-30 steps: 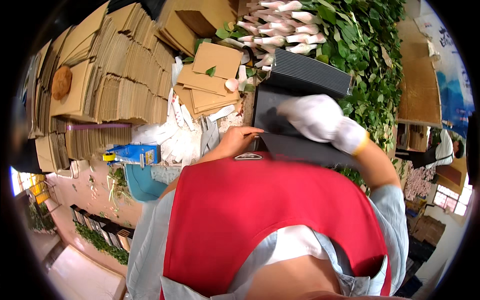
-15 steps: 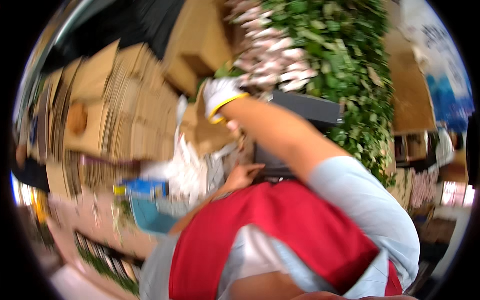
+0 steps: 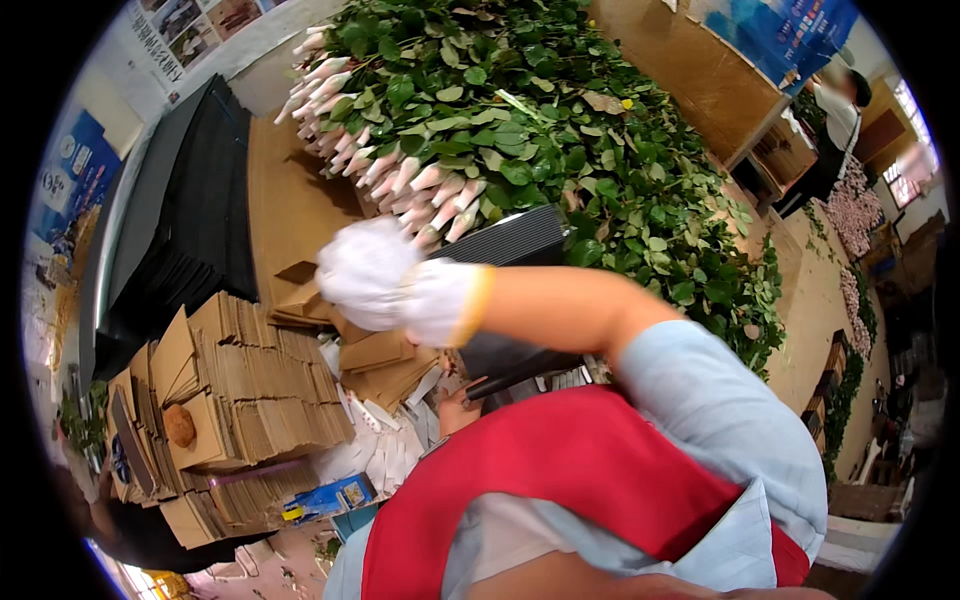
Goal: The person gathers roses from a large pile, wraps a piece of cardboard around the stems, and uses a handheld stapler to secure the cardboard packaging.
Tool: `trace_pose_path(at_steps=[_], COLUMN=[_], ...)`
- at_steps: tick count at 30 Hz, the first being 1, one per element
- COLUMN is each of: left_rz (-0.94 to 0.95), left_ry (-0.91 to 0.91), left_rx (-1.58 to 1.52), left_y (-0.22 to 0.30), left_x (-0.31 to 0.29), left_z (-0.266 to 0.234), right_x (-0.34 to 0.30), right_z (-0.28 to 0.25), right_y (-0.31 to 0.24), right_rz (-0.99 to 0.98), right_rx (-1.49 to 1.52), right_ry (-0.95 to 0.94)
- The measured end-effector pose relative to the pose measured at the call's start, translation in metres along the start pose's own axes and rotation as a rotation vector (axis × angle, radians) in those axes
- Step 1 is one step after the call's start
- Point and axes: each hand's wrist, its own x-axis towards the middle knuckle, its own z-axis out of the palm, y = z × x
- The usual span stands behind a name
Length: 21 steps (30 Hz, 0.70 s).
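My right hand [image 3: 370,275], in a white glove with a yellow cuff, is raised over the cardboard beside the wrapped stem bundles. Motion smears its fingers, and whether it holds anything does not show. Below it, my bare left hand [image 3: 459,408] is closed at the end of a black bar [image 3: 525,374], close to my red apron [image 3: 570,425]. Pale pink-white wrapped bundle ends [image 3: 405,178] lie just beyond the glove, with green leafy stems [image 3: 540,130] spreading right. A dark ribbed block [image 3: 520,238] sits against the leaves, partly covered by my forearm.
Stacked folded cardboard [image 3: 265,375] stands left, a round brown object [image 3: 180,426] against it. White paper strips [image 3: 390,450] and a blue box [image 3: 335,495] lie nearer. Black sheets [image 3: 185,220] lean at the far left. Another person [image 3: 835,125] stands far right.
The view has swung, bringing the leafy stems toward the middle. My gloved hand has moved left of the bundle ends. My left hand, earlier with fingers stretched, is now closed at the black bar.
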Motion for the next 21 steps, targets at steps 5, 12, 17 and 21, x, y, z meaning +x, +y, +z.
trace_pose_path(at_steps=[5,12,17,21], left_rz=[-0.174,0.0,0.071,0.147], left_ry=[0.128,-0.218,-0.155,-0.358], left_rx=[-0.285,-0.183,-0.016,0.175], left_y=[-0.036,-0.003,0.007,0.016], left_x=[-0.015,-0.009,-0.014,-0.003], left_z=[0.014,-0.008,-0.011,-0.043], right_x=[-0.124,-0.167,-0.183,-0.187], right_z=[-0.066,-0.055,0.043,0.043], right_y=[0.057,0.128,0.092,0.084], right_rz=[-0.035,1.039,0.855,0.85], right_rx=[0.682,1.062,0.842,0.736], right_ry=[-0.307,-1.192,-0.943,-0.865])
